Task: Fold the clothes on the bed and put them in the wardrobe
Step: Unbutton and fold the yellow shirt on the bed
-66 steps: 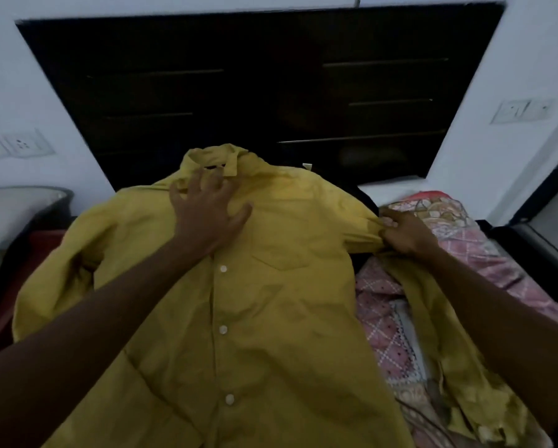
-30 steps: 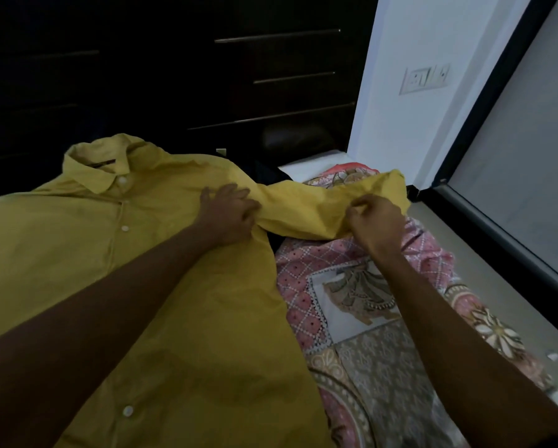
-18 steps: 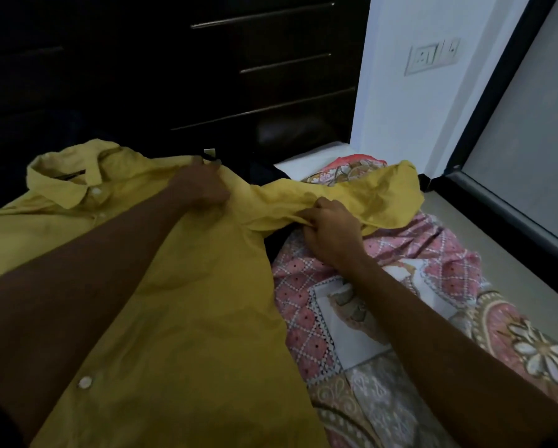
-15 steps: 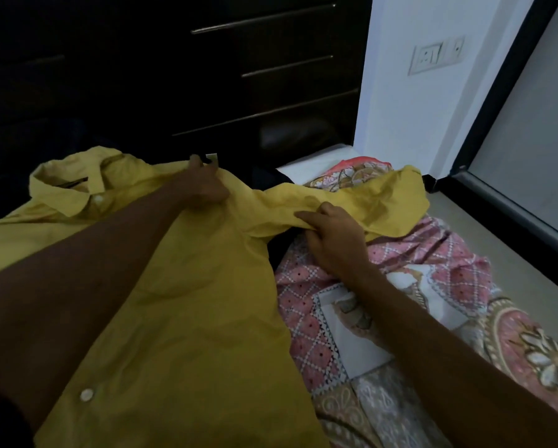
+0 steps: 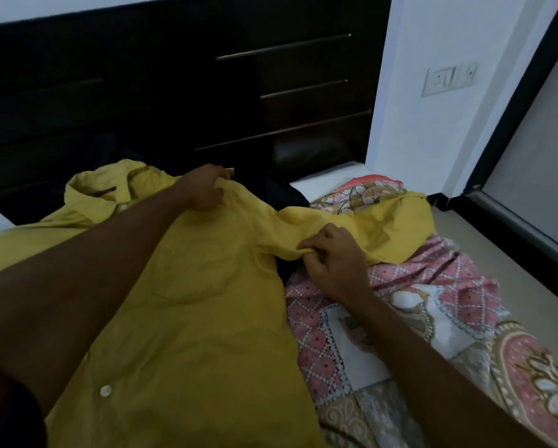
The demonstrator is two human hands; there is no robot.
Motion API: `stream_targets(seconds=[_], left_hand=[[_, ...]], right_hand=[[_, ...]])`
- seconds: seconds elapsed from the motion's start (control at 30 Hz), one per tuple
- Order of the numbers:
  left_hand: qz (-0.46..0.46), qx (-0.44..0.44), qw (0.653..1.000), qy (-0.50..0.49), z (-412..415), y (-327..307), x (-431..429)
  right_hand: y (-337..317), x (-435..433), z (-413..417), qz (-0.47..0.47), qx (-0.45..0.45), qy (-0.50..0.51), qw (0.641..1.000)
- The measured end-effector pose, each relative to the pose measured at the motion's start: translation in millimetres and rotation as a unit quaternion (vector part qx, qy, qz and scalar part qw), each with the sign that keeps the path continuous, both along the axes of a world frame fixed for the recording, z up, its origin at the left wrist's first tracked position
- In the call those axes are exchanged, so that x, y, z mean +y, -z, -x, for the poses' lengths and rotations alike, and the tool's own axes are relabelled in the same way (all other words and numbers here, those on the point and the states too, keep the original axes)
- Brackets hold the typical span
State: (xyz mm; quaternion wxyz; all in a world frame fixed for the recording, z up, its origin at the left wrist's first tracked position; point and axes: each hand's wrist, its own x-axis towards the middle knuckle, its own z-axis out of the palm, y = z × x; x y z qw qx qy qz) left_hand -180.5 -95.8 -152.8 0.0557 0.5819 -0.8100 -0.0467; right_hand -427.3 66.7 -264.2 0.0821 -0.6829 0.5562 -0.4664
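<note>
Head view, single frame, dim room light.

Left arm: I read it reaching forward and across from the lower left edge, forearm lying over the chest of the yellow shirt [image 5: 206, 318]. The left hand [image 5: 203, 189] is at the far shoulder seam, just right of the collar [image 5: 100, 192]. Its fingers [image 5: 217, 190] are curled round a bunch of the yellow cloth, knuckles toward the dark headboard [image 5: 174, 92].

Right arm: it enters from the lower right corner, with the forearm above the patterned bedspread [image 5: 432, 318]. The right hand [image 5: 332, 257] is at the underside of the sleeve [image 5: 384, 227], close to the armpit. Thumb and fingers [image 5: 310, 245] pinch a fold of sleeve fabric; the back of the hand faces the camera.

Shirt position: it lies front side up on the bed, buttoned, with the collar toward the headboard. One white button [image 5: 105, 390] shows near the lower left. The body lies mostly flat. The sleeve stretches to the right over the pink and white bedspread, its cuff end slumped near the bed's edge. A dark garment [image 5: 284, 195] lies under the shirt's shoulder, between shirt and headboard; I cannot tell what it is.

Writing: a small pale tag [image 5: 230, 171] shows just past the left hand, too small to read. The switch plate [image 5: 450, 79] on the white wall [image 5: 432, 33] has markings I cannot make out.
</note>
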Motion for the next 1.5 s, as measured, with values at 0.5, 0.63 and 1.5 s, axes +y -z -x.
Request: stream_targets(seconds=[0.5, 0.63, 1.5], left_hand=[[0.036, -0.094, 0.995, -0.013, 15.5, 16.6, -20.3], [0.106, -0.005, 0.994, 0.012, 13.6, 12.1, -6.8], [-0.05, -0.154, 0.985, -0.061, 56.9, 70.6, 80.2]], right_hand=[[39.3, -7.2, -11.2, -0.056, 0.019, 0.054, 0.997], [41.1, -6.4, -13.1, -0.035, 0.027, 0.09, 0.995], [-18.7, -26.9, 114.2, -0.199, -0.534, 0.356, 0.74]])
